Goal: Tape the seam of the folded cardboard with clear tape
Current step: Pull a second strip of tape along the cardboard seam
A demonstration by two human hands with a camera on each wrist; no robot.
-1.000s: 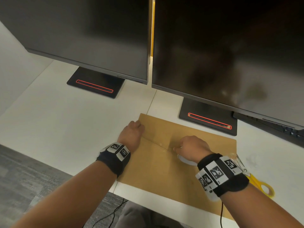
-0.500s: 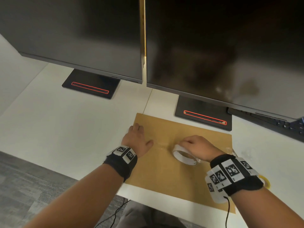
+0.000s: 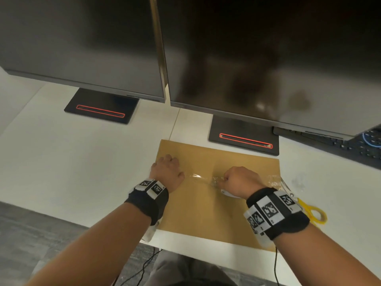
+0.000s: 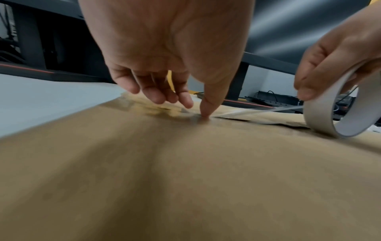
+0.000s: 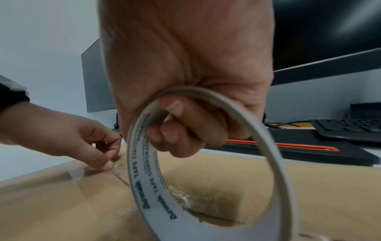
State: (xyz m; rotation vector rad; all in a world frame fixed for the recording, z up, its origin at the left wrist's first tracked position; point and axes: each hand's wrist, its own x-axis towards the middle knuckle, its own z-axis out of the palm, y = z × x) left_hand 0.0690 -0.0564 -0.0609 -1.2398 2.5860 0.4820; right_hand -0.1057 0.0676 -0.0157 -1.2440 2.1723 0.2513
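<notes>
A flat brown folded cardboard (image 3: 206,213) lies on the white desk, its seam (image 4: 268,121) running left to right. My left hand (image 3: 167,170) is at the seam's left end. Its thumb (image 4: 206,107) presses clear tape (image 3: 198,176) onto the cardboard while the other fingers hang loose. My right hand (image 3: 239,178) grips the white tape roll (image 5: 144,179), fingers curled through its core, at the middle of the seam. The roll (image 4: 321,114) stands on edge on the cardboard. A clear strip stretches from it to the left thumb.
Two dark monitors (image 3: 268,58) on black stands (image 3: 243,139) overhang the desk just behind the cardboard. Yellow-handled scissors (image 3: 313,213) lie by the cardboard's right edge, next to crumpled clear tape (image 3: 274,180). A keyboard (image 3: 367,147) sits far right. The desk's front edge (image 3: 206,259) is close.
Half a second ago the roll lay tilted on the cardboard under my right hand. Now it stands on edge further right, with tape drawn taut from the left thumb.
</notes>
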